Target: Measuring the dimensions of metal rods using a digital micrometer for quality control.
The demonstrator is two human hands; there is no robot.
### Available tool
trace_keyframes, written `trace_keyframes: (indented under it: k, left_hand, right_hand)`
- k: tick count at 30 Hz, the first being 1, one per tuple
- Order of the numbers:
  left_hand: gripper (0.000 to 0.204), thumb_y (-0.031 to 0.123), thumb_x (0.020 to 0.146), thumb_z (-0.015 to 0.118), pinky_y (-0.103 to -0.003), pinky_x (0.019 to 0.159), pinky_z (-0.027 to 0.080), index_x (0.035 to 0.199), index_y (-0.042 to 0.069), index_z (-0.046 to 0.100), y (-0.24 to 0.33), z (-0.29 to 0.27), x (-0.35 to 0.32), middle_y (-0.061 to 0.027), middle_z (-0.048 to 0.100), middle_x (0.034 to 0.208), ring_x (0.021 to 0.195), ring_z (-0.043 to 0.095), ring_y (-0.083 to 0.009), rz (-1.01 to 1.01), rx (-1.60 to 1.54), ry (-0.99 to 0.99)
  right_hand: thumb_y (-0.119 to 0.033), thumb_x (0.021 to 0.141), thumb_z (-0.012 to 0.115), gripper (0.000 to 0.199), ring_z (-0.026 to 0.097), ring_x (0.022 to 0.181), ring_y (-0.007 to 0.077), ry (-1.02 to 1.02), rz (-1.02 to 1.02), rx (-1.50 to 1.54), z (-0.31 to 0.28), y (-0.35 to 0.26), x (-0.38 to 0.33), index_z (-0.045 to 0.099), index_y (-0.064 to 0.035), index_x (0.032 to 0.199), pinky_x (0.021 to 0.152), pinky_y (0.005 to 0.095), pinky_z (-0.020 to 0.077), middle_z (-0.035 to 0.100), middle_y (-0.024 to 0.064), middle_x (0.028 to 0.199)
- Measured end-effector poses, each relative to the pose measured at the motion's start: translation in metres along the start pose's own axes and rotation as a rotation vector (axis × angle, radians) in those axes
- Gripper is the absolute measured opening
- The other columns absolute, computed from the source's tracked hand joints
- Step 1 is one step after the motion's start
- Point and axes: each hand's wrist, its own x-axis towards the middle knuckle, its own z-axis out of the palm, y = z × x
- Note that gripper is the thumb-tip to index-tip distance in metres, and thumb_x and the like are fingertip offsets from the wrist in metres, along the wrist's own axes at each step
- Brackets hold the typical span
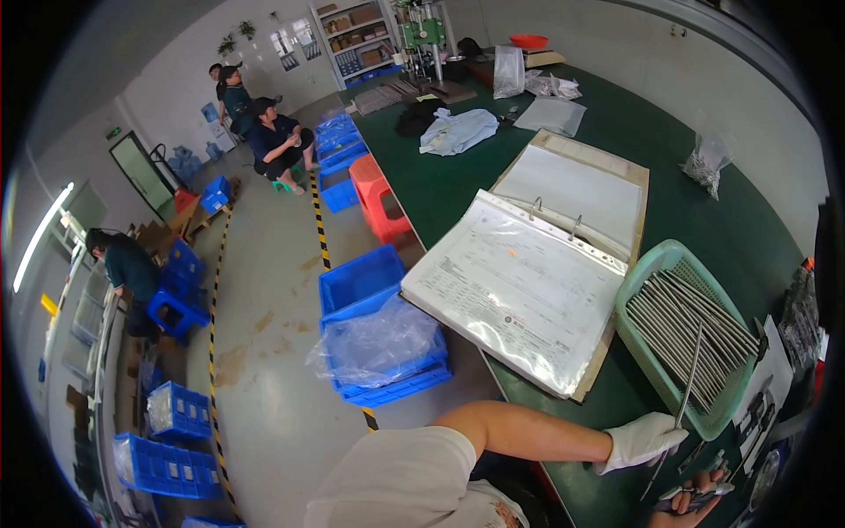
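My left hand (644, 440), in a white glove, grips a long thin metal rod (686, 392) near its lower end. The rod slants up over the rim of a pale green plastic basket (635, 280). The basket is filled with several similar grey rods (682, 327) and stands on the green workbench (458, 180). At the lower edge, my bare right hand (691, 503) is closed around a small metal tool (704, 491), just below the left hand. An open ring binder (528, 273) with plastic-sleeved sheets lies to the left of the basket.
Blue crates (374, 304), one lined with clear plastic, and a red stool (378, 198) stand on the floor beside the bench. A cloth (458, 130), plastic bags and a green press machine (425, 35) are farther along it. Other people sit or work at the far left.
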Motion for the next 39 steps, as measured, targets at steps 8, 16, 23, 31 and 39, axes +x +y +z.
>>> trace_keyframes:
  k: [8, 16, 23, 31, 39]
  left_hand:
    - [0.036, 0.031, 0.088, 0.043, -0.025, 0.044, 0.036, 0.068, 0.001, 0.048, 0.0, 0.0, 0.0, -0.0027, 0.044, 0.052, 0.046, 0.044, -0.011, -0.003, -0.009, -0.005]
    - [0.034, 0.028, 0.087, 0.044, -0.025, 0.044, 0.035, 0.066, 0.002, 0.048, 0.001, 0.001, 0.0, -0.0027, 0.044, 0.052, 0.046, 0.043, -0.011, 0.009, -0.05, 0.0]
    - [0.033, 0.028, 0.086, 0.045, -0.025, 0.044, 0.036, 0.067, 0.001, 0.049, 0.001, 0.0, -0.001, -0.003, 0.045, 0.052, 0.046, 0.043, -0.011, 0.033, -0.002, 0.006]
    - [0.033, 0.026, 0.087, 0.044, -0.028, 0.043, 0.036, 0.066, 0.001, 0.048, 0.002, 0.001, -0.001, -0.0044, 0.045, 0.051, 0.044, 0.043, -0.013, 0.064, 0.013, 0.031]
    - [0.032, 0.025, 0.087, 0.044, -0.027, 0.041, 0.035, 0.066, 0.001, 0.047, -0.002, 0.002, 0.001, -0.0035, 0.045, 0.051, 0.043, 0.043, -0.012, 0.043, -0.012, 0.025]
  right_hand:
    - [-0.041, 0.082, 0.044, 0.042, 0.027, 0.038, 0.0091, 0.037, -0.003, -0.182, -0.007, -0.003, 0.001, 0.053, -0.0053, 0.1, 0.033, 0.0219, 0.0214, 0.051, 0.0039, 0.068]
    - [-0.043, 0.082, 0.044, 0.041, 0.028, 0.041, 0.0089, 0.135, -0.062, -0.241, 0.008, 0.004, -0.004, 0.054, -0.0056, 0.096, 0.038, 0.0212, 0.0265, 0.048, 0.0024, 0.066]
    - [-0.042, 0.083, 0.043, 0.038, 0.028, 0.042, 0.0084, -0.079, -0.03, -0.168, 0.0, -0.001, -0.005, 0.053, -0.0074, 0.094, 0.038, 0.0216, 0.0242, 0.049, 0.0014, 0.067]
    - [-0.039, 0.085, 0.041, 0.035, 0.032, 0.042, 0.0087, -0.014, -0.076, -0.218, -0.009, -0.003, 0.0, 0.053, -0.0078, 0.096, 0.036, 0.0206, 0.0236, 0.051, 0.0027, 0.071]
    - [-0.033, 0.085, 0.044, 0.04, 0.042, 0.066, 0.0127, 0.097, -0.166, -0.192, 0.009, 0.003, -0.006, 0.048, -0.0032, 0.11, 0.055, 0.0262, 0.0333, 0.051, 0.0072, 0.093]
